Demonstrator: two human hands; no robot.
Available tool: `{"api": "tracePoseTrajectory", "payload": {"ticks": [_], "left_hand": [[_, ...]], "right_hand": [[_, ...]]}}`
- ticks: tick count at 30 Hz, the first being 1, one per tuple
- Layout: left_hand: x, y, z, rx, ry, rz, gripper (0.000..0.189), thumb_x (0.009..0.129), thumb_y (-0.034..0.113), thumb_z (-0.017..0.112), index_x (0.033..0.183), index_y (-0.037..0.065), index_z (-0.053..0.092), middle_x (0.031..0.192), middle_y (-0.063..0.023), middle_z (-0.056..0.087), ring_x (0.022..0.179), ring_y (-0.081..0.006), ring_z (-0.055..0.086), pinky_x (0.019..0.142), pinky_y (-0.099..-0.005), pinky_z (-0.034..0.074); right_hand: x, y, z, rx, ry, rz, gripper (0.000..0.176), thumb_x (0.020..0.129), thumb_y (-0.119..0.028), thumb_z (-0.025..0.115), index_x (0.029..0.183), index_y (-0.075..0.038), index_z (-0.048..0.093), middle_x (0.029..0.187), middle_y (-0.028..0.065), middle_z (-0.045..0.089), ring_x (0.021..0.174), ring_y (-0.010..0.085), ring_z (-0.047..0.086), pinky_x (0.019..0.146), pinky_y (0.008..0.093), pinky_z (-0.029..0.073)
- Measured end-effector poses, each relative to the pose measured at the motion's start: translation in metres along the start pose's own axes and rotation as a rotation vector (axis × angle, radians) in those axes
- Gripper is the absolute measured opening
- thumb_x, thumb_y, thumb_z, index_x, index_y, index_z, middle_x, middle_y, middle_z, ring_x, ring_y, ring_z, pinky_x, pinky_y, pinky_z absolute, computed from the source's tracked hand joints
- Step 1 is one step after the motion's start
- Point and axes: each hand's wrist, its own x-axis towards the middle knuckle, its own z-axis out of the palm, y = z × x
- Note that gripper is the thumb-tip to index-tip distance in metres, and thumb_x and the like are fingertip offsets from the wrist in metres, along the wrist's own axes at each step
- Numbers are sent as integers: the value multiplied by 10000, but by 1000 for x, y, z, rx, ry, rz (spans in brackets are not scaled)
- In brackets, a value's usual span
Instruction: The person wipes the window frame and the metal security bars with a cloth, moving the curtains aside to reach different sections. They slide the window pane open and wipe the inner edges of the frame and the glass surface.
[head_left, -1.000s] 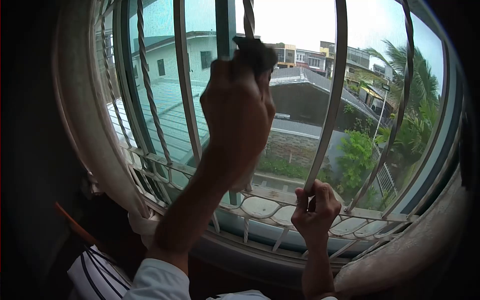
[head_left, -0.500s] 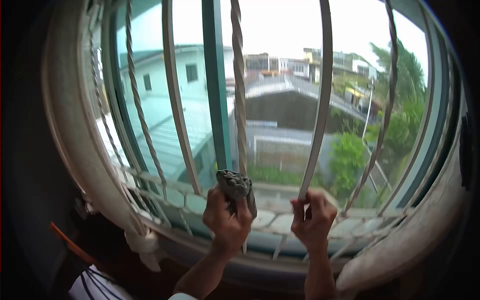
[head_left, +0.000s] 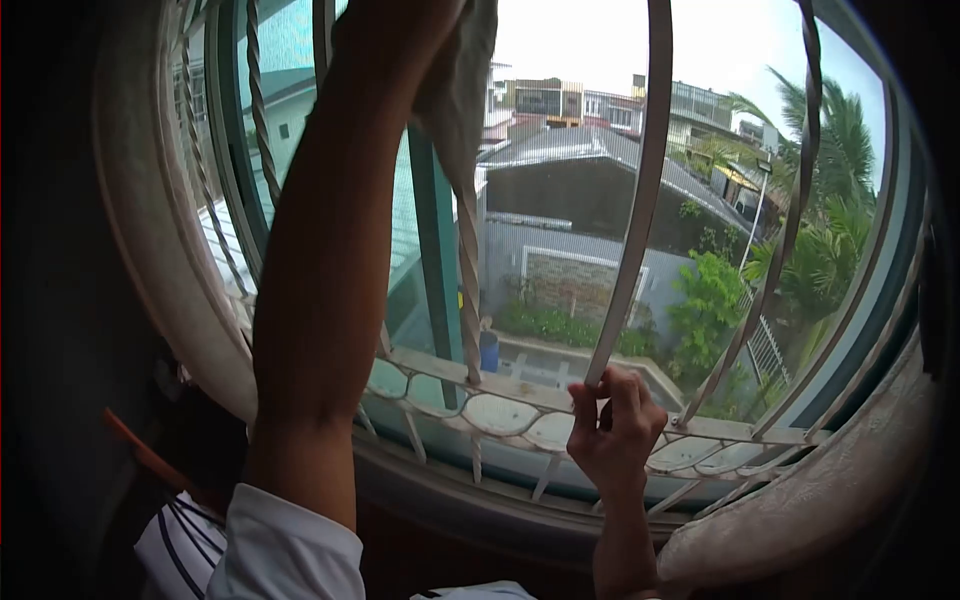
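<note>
Treat as the step in hand, by judgement, working a grey cloth (head_left: pixel 465 100) along a twisted bar (head_left: pixel 470 280) of the window grille (head_left: pixel 530 391). Locate the cloth at the top of the view, hanging just beside the raised left hand (head_left: pixel 405 15) and against the upper part of that bar. Note the left hand cut off by the upper edge, with fingers out of sight: cannot tell wide from narrow, nor confirm a grip on the cloth. Find the right hand (head_left: pixel 620 410) narrow, with thumb and fingertips pinched about the foot of a flat bar (head_left: pixel 643 200).

For the next move, judge as needed a snug wrap of cloth against the twists and an even stroke along the length. Allow for snagging in the grooves.

Under containers, list a blue drum (head_left: pixel 489 352) outdoors, beyond the grille; cannot make out any contents. Observe also a white bag-like bundle (head_left: pixel 160 555) at lower left, crossed by dark straps (head_left: pixel 195 535); cannot see inside, nor confirm as a container
</note>
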Motion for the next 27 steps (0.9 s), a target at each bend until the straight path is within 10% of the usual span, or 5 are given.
{"api": "tracePoseTrajectory", "payload": {"ticks": [2, 13, 16, 21, 27], "left_hand": [[-44, 39, -105, -134, -493, -57, 242, 924, 241, 715, 803, 31, 725, 600, -138, 646, 505, -273, 647, 537, -369, 500], [-245, 19, -273, -573, -819, -393, 143, 893, -4, 646, 1018, -52, 694, 860, -139, 683, 703, -272, 628, 647, -428, 502], [-244, 6, -320, -792, -793, -1019, 149, 928, -11, 652, 1052, -66, 713, 946, -99, 734, 785, -168, 660, 686, -341, 510], [-285, 7, -382, -1372, -758, -1787, 229, 924, -55, 636, 1145, -82, 692, 1085, -109, 728, 965, -138, 675, 847, -257, 513], [-265, -14, -388, -767, -1160, -1709, 241, 943, -34, 535, 1117, -92, 691, 1008, -45, 701, 866, -68, 612, 788, -207, 470]], "right_hand": [[1, -2, 1, 20, 1, -13, 229, 832, -56, 791, 993, -37, 628, 754, 92, 631, 622, 251, 670, 507, 362, 493], [-4, -3, -2, 60, 46, -33, 288, 817, -16, 790, 1067, -9, 647, 825, 96, 667, 593, 196, 620, 502, 327, 466], [-37, -8, -12, 117, 231, -200, 391, 829, -37, 795, 1176, 38, 632, 953, 162, 711, 644, 217, 632, 572, 308, 510], [-79, -55, 7, 746, -282, 492, 378, 878, -52, 757, 1221, 50, 634, 957, 123, 715, 763, 209, 681, 681, 276, 538], [-146, 5, 37, 1062, -555, 758, 300, 931, -97, 731, 1194, 32, 663, 1193, 92, 663, 976, 148, 635, 822, 261, 506]]}}
